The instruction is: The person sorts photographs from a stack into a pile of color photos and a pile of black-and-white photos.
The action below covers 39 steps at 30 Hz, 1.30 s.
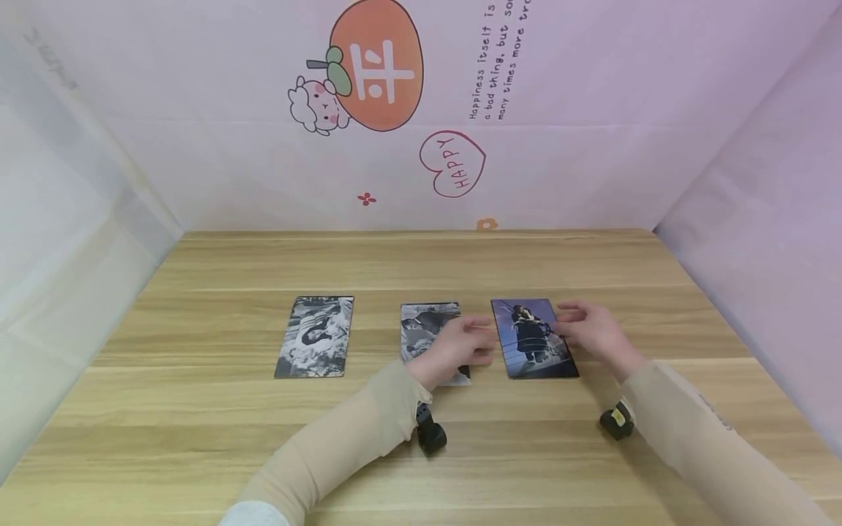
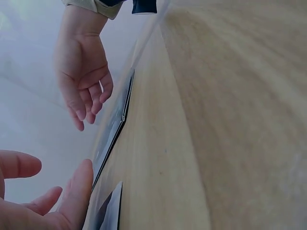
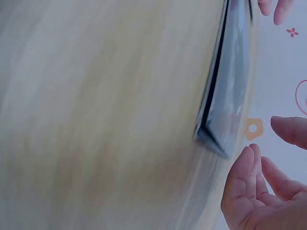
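Note:
Three photo cards lie in a row on the wooden table. My left hand (image 1: 460, 347) reaches over the black-and-white middle card (image 1: 421, 332), partly covering it, with its fingers toward the left edge of the right card. This right card (image 1: 533, 340) shows a person in dark clothes against blue-violet. At its right edge is my right hand (image 1: 595, 332), fingers loosely bent. In the right wrist view, the hand's fingers (image 3: 244, 167) are apart from the card's corner (image 3: 211, 139). Neither hand grips anything. The black-and-white left card (image 1: 316, 337) lies away from both hands.
The wooden table (image 1: 230, 438) meets a white printed backdrop (image 1: 230, 161) at its far edge, with white sheets on both sides. A small black device is worn at each wrist, the left one (image 1: 430, 435) hanging below the sleeve.

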{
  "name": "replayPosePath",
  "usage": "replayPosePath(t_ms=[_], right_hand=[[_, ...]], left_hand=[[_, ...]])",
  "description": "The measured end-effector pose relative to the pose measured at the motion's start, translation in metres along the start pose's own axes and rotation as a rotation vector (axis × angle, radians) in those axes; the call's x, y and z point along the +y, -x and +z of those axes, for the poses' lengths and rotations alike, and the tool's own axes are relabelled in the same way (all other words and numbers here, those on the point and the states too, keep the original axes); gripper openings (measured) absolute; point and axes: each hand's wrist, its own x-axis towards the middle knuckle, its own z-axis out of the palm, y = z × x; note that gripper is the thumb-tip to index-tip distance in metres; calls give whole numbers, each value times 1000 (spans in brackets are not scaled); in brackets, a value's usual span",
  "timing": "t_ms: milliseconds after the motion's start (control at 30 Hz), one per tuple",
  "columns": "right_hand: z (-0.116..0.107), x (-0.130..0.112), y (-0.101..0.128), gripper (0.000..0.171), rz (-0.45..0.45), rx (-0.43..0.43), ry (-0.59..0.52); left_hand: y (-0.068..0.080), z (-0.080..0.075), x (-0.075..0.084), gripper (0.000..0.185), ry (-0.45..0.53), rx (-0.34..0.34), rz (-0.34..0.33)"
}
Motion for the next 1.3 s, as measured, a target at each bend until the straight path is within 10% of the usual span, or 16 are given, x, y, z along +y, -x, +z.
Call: replayPosePath(t_ms=[1300], right_hand=[[71,-58,15,48,-78,-217,-275]], left_hand=[[41,-74,10,39,-263,36,103]])
